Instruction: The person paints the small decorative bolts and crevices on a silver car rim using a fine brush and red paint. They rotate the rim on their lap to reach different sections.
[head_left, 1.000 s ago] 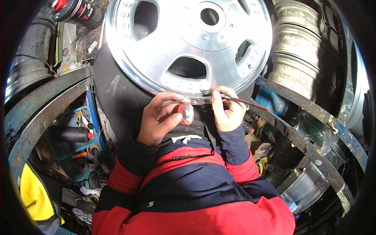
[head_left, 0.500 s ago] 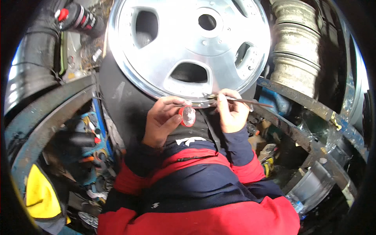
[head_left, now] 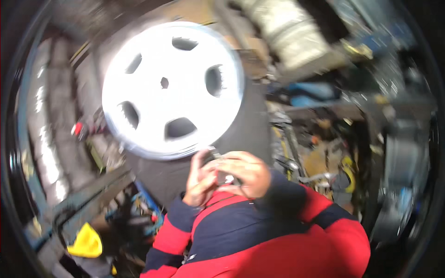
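Note:
Both hands have come together in front of my waist, blurred by motion. My left hand [head_left: 200, 183] has its fingers curled round a small red-rimmed cap [head_left: 229, 180], of which only a pale, shiny part shows. Over it lies my right hand [head_left: 248, 172], fingers bent and pressed close to the left; what they hold is hidden. A small grey tip [head_left: 213, 152] pokes out above the fingertips. Just beyond lies a large silvery wheel rim [head_left: 153, 106] with a centre hole and several openings, bright with glare. Neither hand appears to touch it.
The rim rests on a dark padded surface [head_left: 250, 120]. Old pale rims [head_left: 292, 28] are stacked at the far right. A bottle with a red cap [head_left: 79, 129] stands left. Metal frame bars [head_left: 88, 199] flank me. Tools and clutter [head_left: 320, 162] fill the right side; a yellow cloth [head_left: 86, 242] hangs lower left.
My view has swung, so the rim appears smaller and further left. My hands have moved closer together, away from the rim's edge. The thin paintbrush in my right hand no longer shows clearly.

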A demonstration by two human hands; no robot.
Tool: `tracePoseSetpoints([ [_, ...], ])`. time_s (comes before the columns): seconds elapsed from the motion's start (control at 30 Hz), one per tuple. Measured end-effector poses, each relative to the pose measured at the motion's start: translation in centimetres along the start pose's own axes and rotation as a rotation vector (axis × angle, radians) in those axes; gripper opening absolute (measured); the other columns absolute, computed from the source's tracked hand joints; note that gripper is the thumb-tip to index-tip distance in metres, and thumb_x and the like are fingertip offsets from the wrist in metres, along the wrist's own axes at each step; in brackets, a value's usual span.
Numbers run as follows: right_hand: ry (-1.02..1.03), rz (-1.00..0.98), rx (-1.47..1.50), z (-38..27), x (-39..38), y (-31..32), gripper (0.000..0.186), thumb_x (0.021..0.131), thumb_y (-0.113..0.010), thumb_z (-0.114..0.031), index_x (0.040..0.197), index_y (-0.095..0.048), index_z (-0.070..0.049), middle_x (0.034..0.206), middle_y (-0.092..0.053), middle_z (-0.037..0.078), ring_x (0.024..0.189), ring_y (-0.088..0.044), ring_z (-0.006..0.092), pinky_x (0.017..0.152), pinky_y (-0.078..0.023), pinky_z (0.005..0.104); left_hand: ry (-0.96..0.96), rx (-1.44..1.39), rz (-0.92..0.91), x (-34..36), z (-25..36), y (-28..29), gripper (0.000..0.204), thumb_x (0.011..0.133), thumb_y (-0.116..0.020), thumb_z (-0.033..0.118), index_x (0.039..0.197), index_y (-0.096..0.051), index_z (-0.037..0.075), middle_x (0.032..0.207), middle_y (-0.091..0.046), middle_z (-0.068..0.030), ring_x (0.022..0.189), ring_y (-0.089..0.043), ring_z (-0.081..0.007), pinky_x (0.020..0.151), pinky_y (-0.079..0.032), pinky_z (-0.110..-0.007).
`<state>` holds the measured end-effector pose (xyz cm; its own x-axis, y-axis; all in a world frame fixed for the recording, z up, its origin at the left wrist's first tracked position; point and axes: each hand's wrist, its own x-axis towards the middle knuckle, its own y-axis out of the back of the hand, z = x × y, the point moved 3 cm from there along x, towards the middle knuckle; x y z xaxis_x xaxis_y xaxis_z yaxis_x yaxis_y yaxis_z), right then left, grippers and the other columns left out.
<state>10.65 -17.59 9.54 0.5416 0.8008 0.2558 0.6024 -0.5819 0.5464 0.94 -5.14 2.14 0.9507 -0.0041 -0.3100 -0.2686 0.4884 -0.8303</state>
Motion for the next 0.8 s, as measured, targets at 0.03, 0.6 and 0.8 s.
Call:
tracePoseSetpoints([
  [0.03,-0.016,0.036,-0.011,0.2,-0.6,0.2,0.052,0.07,-0.079,-0.022,0.117,-0.061,-0.006,0.106,-0.066,0.01,0.101,-0.061,0.0293,0.088,-0.049,0.0399,-0.001,0.006,-0.023,0.4,-0.5,-0.3,0.087,0.084,-0.07,0.019,0.147,-0.011,0.012,0.128,-0.051,-0.0205,0.119,-0.053,-0.0292,0.099,-0.045,-0.045],
  [0.6,-0.677,0.276,-0.62,34.3,-30.8,-4.3,0.036,0.089,-0.057,-0.015,0.125,-0.054,-0.006,0.113,-0.061,0.021,0.104,-0.056,0.0388,0.092,-0.042,0.0467,0.098,0.604,0.316,0.5,1.4,2.2,0.037,0.092,-0.056,0.035,0.072,-0.059,0.005,0.05,-0.044,0.0046,0.042,-0.033,-0.0033,0.04,-0.02,-0.024],
  [0.8,-1.045,-0.102,-0.421,32.3,-30.5,-4.3,0.083,0.068,-0.072,-0.002,0.142,-0.035,-0.013,0.132,-0.051,0.017,0.12,-0.05,0.0377,0.101,-0.042,0.0395,-0.317,0.97,0.367,-4.1,10.1,6.2,0.038,0.084,-0.057,0.036,0.081,-0.066,-0.001,0.08,-0.062,-0.0069,0.075,-0.052,-0.0138,0.072,-0.039,-0.028],
])
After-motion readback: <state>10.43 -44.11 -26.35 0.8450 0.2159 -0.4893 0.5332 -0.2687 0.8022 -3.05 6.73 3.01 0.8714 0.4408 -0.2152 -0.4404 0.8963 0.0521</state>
